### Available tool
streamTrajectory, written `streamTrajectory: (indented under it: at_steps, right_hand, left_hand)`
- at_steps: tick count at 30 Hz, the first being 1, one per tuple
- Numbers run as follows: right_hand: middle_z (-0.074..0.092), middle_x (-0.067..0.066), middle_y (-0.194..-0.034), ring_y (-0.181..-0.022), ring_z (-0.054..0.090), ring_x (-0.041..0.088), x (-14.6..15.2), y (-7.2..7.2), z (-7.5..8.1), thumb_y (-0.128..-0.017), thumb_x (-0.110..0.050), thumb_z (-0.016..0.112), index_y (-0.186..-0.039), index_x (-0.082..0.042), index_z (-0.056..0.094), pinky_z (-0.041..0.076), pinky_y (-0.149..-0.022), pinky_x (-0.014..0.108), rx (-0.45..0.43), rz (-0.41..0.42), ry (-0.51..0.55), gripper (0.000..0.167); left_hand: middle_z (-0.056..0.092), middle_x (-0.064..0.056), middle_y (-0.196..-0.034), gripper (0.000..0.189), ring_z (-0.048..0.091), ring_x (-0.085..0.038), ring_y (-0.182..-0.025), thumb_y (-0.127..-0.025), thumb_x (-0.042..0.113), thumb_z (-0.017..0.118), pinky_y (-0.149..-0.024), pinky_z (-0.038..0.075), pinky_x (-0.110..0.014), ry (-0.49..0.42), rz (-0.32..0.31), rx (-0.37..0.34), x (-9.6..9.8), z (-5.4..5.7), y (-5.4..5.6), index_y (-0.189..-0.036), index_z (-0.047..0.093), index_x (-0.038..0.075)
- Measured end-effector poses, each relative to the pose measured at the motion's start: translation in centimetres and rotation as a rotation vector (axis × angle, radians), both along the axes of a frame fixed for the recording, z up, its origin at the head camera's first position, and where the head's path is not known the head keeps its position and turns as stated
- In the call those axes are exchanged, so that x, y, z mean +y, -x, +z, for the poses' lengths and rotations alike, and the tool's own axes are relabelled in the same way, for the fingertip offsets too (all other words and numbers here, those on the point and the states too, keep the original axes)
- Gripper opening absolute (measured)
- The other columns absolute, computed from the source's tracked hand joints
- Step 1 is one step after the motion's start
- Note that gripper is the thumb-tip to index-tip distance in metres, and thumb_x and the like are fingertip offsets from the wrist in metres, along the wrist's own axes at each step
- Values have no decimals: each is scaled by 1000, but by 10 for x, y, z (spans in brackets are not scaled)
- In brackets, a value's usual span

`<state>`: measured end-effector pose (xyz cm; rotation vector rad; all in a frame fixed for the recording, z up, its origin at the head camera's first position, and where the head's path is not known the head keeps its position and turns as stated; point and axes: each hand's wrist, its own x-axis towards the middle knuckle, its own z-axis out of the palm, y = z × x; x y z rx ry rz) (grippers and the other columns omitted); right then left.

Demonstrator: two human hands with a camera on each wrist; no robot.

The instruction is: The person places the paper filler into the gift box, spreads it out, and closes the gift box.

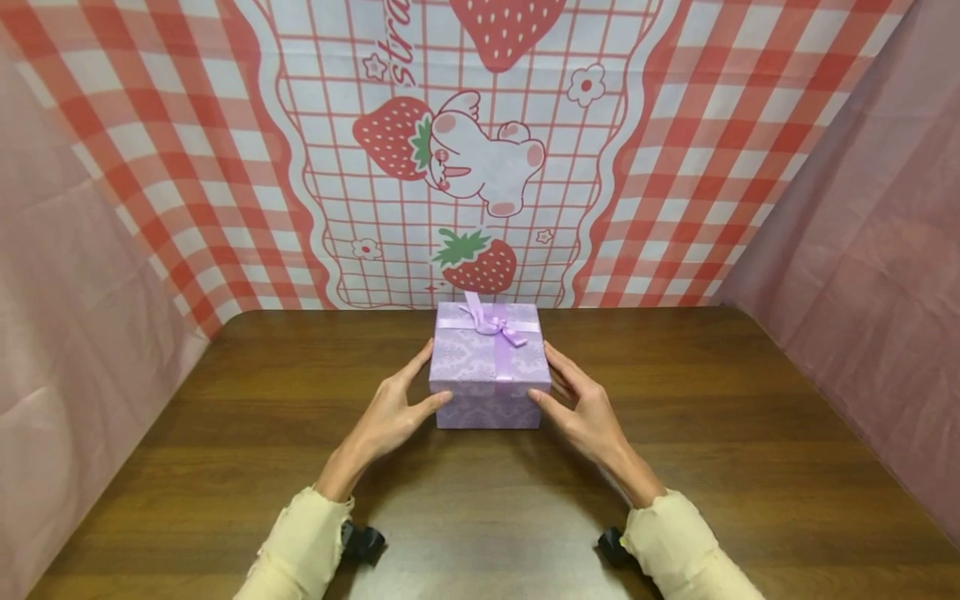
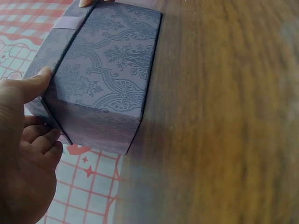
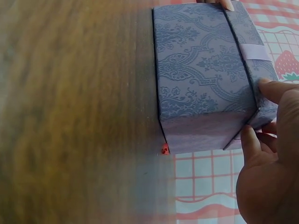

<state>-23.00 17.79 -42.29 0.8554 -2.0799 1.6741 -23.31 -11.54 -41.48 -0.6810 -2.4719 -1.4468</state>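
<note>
A purple patterned gift box [image 1: 487, 414] rests on the table, its lid [image 1: 467, 358] seated on top. Lilac ribbon crosses the lid and ends in a bow [image 1: 491, 325]. My left hand [image 1: 392, 414] grips the lid's left side, thumb on the front edge and fingers along the side. From the opposite side my right hand [image 1: 588, 414] holds the lid the same way, its thumb at the front right corner. In the left wrist view, the left thumb [image 2: 37, 85] presses the lid's rim. The right wrist view shows fingertips [image 3: 250, 135] at the seam between lid and base.
Brown wood-grain table [image 1: 225, 467] surrounds the box. Behind it hangs a red-and-white checked cloth [image 1: 690, 167] with strawberry prints, and pink curtains [image 1: 862, 250] flank the sides. A tiny red object [image 3: 165, 149] shows by the box's lower corner in the right wrist view.
</note>
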Motion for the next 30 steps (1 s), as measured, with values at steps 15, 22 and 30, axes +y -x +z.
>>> streamTrajectory:
  at_steps: [15,22,30]
  right_hand:
    - [43,30,-154,-135,47,43,1,0,-5,-89,18,71,-149,15,43,47,-102,29,-12,-19,-16,66]
    - [43,30,-154,-135,47,43,1,0,-10,-88,17,72,-148,14,44,47,-102,28,-16,-34,-25,66]
    - [43,30,-154,-135,47,43,1,-1,-14,-88,17,72,-148,14,45,47,-102,29,-15,-34,-14,66]
  left_hand:
    - [38,-18,-161,81,38,-38,-146,-94,18,79,-119,29,-54,16,14,5,1,-4,0,-159,35,0]
    - [39,-18,-160,82,37,-38,-146,-93,18,81,-119,29,-54,29,13,-15,0,-5,1,-159,36,-1]
    - [41,-21,-159,81,39,-39,-145,-92,18,81,-117,31,-55,23,11,-40,-1,-7,1,-158,38,-1]
